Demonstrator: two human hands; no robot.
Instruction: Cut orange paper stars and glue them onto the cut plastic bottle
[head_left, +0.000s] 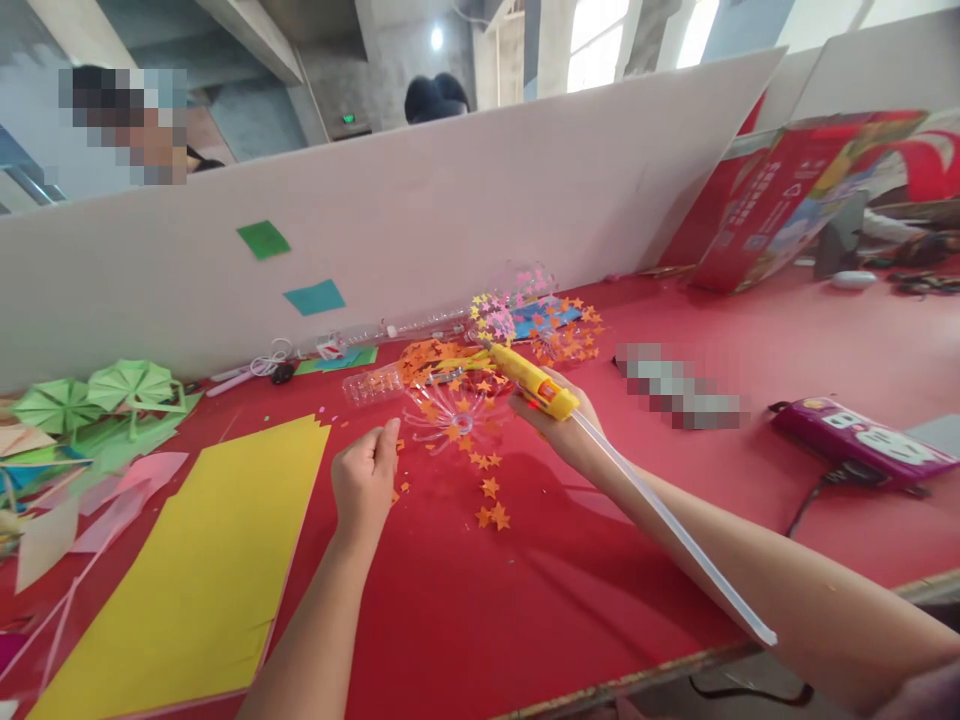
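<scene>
My right hand (566, 415) grips a yellow hot glue gun (536, 385). A long translucent glue stick (667, 525) runs out of its back end over my right forearm. The gun's nozzle points away toward the orange paper stars. My left hand (365, 470) is closed, thumb on top, above the red table; what its fingers hold, if anything, is hidden. Between my hands lies a piece of clear plastic cut into splayed strips (459, 418), with orange stars on it. Several loose orange stars (491, 515) lie nearer to me.
Yellow paper sheets (202, 540) lie left, beside green folded paper umbrellas (131, 385). Star-covered clear plastic pieces (566, 335) stand at the back before a white partition (375, 220). A purple power strip-like box (862, 440) and a red carton (795, 200) are right. People are partly visible beyond the partition.
</scene>
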